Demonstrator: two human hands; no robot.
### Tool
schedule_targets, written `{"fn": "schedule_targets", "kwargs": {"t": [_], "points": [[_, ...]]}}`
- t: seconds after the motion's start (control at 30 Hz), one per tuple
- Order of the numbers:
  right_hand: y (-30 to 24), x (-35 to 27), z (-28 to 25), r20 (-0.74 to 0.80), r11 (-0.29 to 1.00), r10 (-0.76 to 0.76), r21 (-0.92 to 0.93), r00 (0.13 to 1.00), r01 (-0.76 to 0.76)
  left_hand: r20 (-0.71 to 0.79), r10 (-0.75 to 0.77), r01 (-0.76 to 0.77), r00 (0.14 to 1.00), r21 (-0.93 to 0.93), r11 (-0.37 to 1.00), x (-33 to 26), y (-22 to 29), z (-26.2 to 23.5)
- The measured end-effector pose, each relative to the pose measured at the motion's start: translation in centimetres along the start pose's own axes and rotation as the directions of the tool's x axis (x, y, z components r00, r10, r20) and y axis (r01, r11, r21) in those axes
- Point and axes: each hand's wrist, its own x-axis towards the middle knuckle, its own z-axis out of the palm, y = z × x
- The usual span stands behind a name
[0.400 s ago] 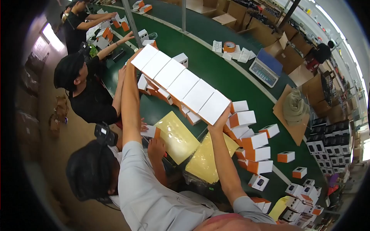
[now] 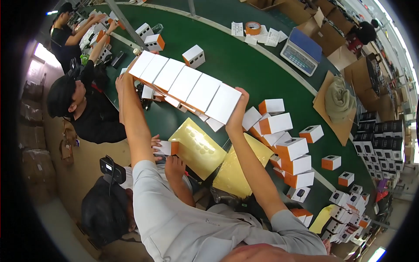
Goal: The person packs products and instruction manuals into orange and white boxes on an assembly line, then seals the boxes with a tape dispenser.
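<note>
A: Has anything shifted?
B: Barely. Left hand (image 2: 124,79) and right hand (image 2: 238,114) still clamp the row of white boxes (image 2: 185,83) endwise, raised above the green table (image 2: 244,56), now slightly nearer the far-left.

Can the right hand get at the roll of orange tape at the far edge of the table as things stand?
Probably not. The right hand is pressed against one end of a row of white boxes, with the left hand at the other end, so it is occupied. The orange tape roll lies well beyond it across bare green table.
</note>
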Motion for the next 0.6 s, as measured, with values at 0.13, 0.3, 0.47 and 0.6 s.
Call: {"fn": "schedule_targets", "kwargs": {"t": [0.13, 0.3, 0.47, 0.6], "points": [[-1.5, -2.1, 2.0, -0.024, 0.99, 0.082, -0.111, 0.996, -0.085, -0.487, 0.06, 0.0, 0.872, 0.122, 0.993, -7.2, 4.9, -3.8], [-0.3, 0.6, -0.3, -0.131, 0.953, 0.304, 0.039, 0.944, -0.302, -0.433, 0.811, -0.101, 0.394, 0.856, 0.507, -6.9, 12.8, 16.0], [0.5, -0.6, 1.2, -0.009, 0.85, 0.464, 0.286, 0.886, -0.442, 0.277, 0.423, -0.325, 0.863, 0.945, 0.045, -11.1, 8.2, 29.4], [3.9, -0.3, 0.7, 0.164, 0.749, 0.527, 0.374, 0.834, -0.547, 0.265, 0.031, -0.252, 0.964, 0.943, -0.215, -12.4, 9.5, 31.9]]}}
